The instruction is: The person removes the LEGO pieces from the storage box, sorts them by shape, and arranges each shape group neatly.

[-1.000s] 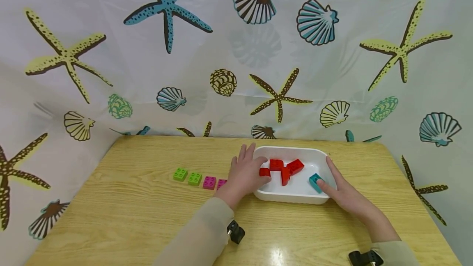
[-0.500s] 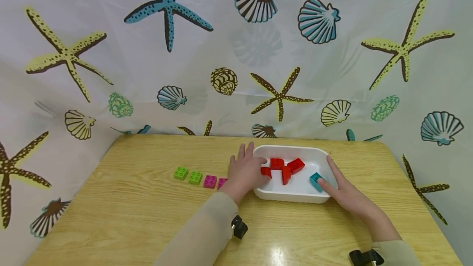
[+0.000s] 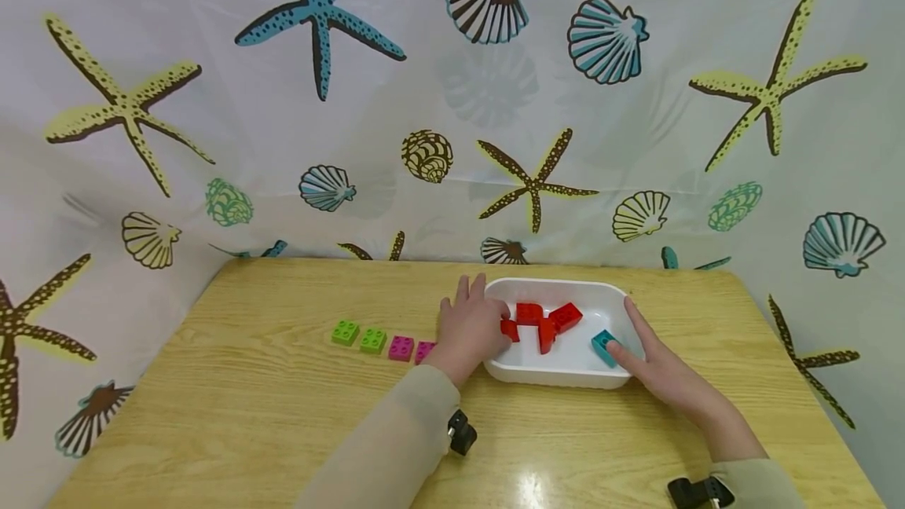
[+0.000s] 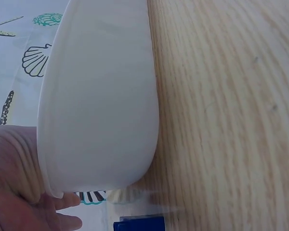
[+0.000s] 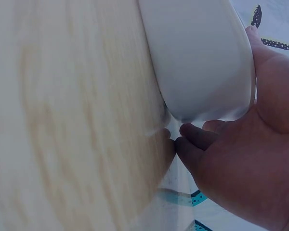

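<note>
A white plastic tray (image 3: 566, 374) stands on the table, with several red toy building bricks (image 3: 529, 314) and a teal brick (image 3: 604, 346) inside. My left hand (image 3: 472, 332) reaches over the tray's left end. Its thumb and index finger pinch a red brick (image 3: 510, 330) there, partly hidden by the hand. My right hand (image 3: 657, 364) grips the tray's right end, thumb over the rim beside the teal brick and fingers along the outer wall. The right wrist view shows those fingertips (image 5: 190, 139) low by the tray's end.
Left of the tray lies a row of two green bricks (image 3: 359, 336) and two magenta bricks (image 3: 401, 349), the last partly behind the left hand. A dark blue block (image 4: 139, 224) lies on the wooden table (image 3: 247, 383). A patterned curtain (image 3: 382, 100) closes off the back and sides.
The left index finger and thumb have drawn closer together around the red brick, and the left wrist has shifted slightly right. The right hand and tray have stayed in place.
</note>
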Tool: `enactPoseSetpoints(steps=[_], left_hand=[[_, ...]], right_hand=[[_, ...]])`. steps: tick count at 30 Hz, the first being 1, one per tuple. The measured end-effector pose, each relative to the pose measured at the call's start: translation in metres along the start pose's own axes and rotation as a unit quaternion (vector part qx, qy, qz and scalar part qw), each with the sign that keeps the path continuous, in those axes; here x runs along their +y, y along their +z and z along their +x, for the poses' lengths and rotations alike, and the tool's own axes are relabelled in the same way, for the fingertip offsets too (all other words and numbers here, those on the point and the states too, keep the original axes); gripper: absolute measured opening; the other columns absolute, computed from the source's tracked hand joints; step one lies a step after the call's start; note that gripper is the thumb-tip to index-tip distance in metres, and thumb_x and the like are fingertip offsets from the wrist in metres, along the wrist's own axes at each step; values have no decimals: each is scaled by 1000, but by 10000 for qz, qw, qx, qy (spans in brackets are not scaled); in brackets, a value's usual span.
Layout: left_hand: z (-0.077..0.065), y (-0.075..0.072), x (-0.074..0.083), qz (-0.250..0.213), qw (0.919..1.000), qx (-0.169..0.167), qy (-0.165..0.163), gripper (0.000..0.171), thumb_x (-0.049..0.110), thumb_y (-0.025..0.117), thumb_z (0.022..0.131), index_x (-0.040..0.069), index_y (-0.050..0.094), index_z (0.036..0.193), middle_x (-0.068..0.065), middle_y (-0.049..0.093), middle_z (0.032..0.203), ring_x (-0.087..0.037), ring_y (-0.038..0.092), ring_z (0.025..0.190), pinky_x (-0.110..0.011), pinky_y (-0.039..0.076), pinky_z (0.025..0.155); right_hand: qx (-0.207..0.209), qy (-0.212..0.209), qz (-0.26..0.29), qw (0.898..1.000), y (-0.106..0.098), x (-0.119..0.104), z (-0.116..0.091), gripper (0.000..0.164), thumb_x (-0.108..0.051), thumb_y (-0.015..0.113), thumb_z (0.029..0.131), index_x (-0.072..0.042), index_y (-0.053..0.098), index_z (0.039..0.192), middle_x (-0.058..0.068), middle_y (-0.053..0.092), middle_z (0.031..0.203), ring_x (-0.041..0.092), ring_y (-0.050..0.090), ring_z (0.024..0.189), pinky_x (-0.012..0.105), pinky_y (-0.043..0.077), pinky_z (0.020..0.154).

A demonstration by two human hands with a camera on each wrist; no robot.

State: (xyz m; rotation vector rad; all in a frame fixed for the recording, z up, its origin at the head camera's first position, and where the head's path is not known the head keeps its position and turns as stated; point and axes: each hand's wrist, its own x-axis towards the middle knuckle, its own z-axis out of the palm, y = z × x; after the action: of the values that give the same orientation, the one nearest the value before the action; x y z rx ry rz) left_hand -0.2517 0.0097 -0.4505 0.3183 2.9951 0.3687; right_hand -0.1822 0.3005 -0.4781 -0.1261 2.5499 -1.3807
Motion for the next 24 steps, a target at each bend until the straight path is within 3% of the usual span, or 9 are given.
enactPoseSetpoints(steps=[13, 24], left_hand=[[0, 3, 2, 207, 9998, 58, -17, 36, 30, 84, 81, 27, 76, 117, -13, 30, 160, -41, 16, 149, -67, 25, 113], [-2, -1, 0, -13, 9999, 117, 40, 39, 33, 83, 83, 28, 75, 121, -15, 31, 160, -41, 15, 150, -68, 22, 114]], right_hand=[[4, -12, -3, 10000, 0, 2, 1, 86, -50, 53, 103, -39, -10, 160, 16, -7, 168, 49, -2, 150, 76, 10, 110], [-46, -13, 28, 10000, 0, 1, 1, 85, -49, 52, 104, -36, -11, 160, 16, -8, 168, 49, -4, 150, 76, 9, 110]])
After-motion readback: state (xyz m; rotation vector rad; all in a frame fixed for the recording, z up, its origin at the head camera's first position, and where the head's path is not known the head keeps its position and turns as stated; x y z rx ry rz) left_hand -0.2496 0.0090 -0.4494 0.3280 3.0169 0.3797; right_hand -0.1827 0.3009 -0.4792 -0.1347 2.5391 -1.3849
